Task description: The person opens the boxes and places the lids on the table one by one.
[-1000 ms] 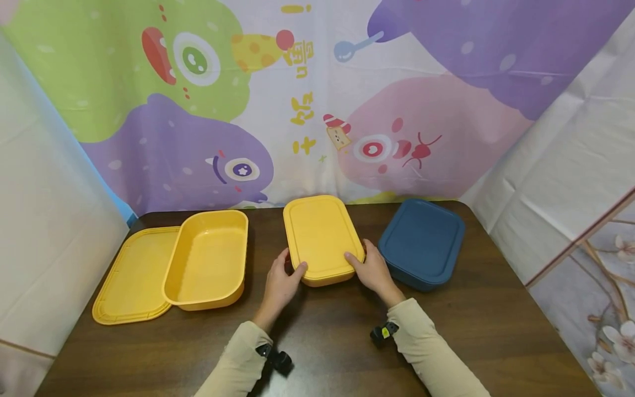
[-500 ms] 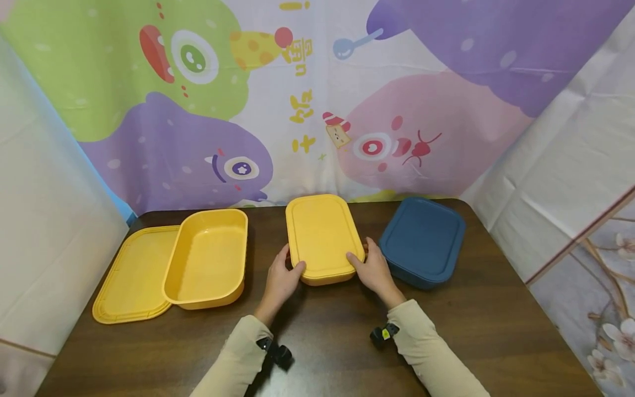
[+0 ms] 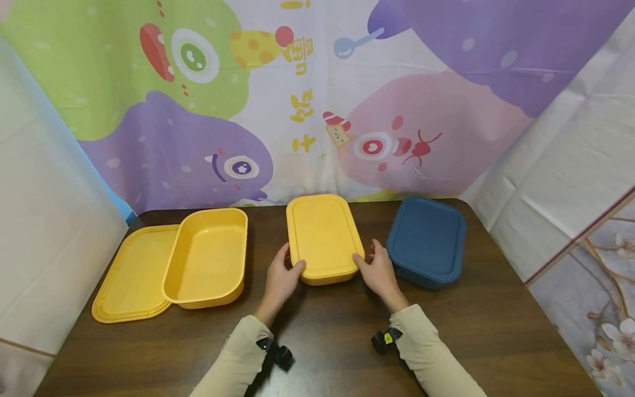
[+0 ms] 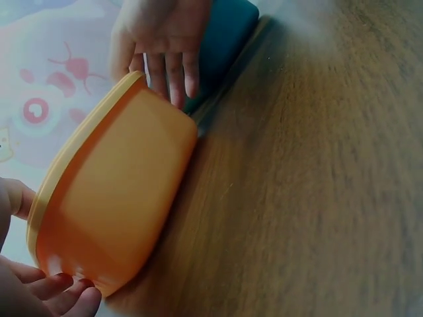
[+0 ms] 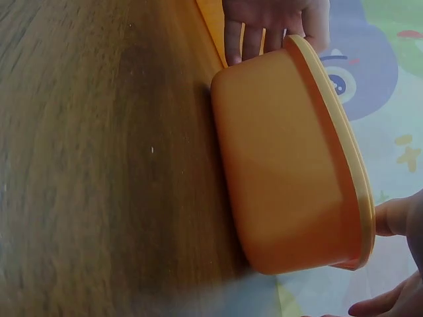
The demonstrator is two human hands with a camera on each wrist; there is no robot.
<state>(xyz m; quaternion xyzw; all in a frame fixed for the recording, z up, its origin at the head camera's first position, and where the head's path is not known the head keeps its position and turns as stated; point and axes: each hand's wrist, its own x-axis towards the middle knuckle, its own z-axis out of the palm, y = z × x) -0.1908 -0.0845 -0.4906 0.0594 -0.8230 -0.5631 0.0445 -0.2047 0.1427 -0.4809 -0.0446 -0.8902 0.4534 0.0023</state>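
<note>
A yellow lidded food container [image 3: 324, 234] stands in the middle of the table in the head view. At its near left corner my left hand [image 3: 281, 281] holds it, thumb on the lid's edge and fingers against the side. My right hand [image 3: 381, 275] is at the near right corner. Its thumb touches the lid rim, while its straight fingers [image 4: 173, 76] stand away from the wall in the left wrist view. Those fingers lie between the yellow container and a blue lidded container [image 3: 426, 240]; whether they touch the blue one I cannot tell.
An uncovered yellow container [image 3: 208, 259] stands on the left, overlapping a loose yellow lid [image 3: 136, 275]. The brown wooden table [image 3: 327, 342] meets a printed cartoon curtain [image 3: 317, 165] at its back edge. White fabric hangs on both sides.
The blue container has shifted slightly right. My right hand has moved a little right, its fingers coming away from the yellow container's side. My left hand has barely moved.
</note>
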